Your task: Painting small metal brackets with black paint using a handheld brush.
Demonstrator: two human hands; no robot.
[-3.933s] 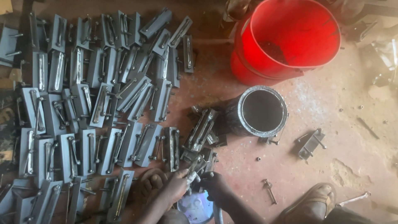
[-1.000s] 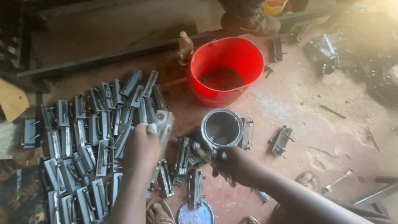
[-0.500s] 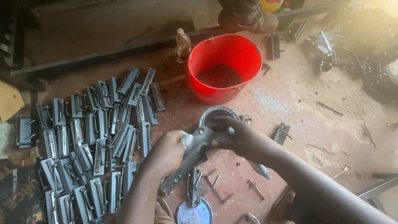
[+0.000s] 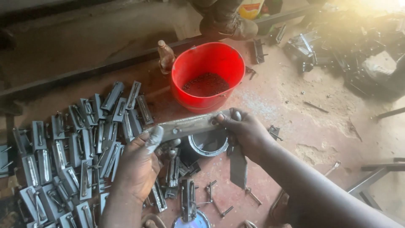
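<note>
Reddish workshop floor (image 4: 295,109) carries rows of grey metal latches (image 4: 71,143) at left, a red bucket (image 4: 209,78) and a small tin (image 4: 209,143) ahead. Above the tin, the left hand (image 4: 139,164) and right hand (image 4: 244,133) each clamp one end of a flat metal plate (image 4: 190,124), fingers closed round it.

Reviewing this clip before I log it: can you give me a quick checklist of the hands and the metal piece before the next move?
1. Left hand grips one end of the flat metal piece: ok.
2. Right hand grips the other end: ok.
3. Piece held clear above the round tin: ok.
4. Red bucket upright, apart from the hands: ok.
5. Floor under the hands free of loose latches and bolts: not ok.
6. Piece's edge condition: cannot tell.
</note>
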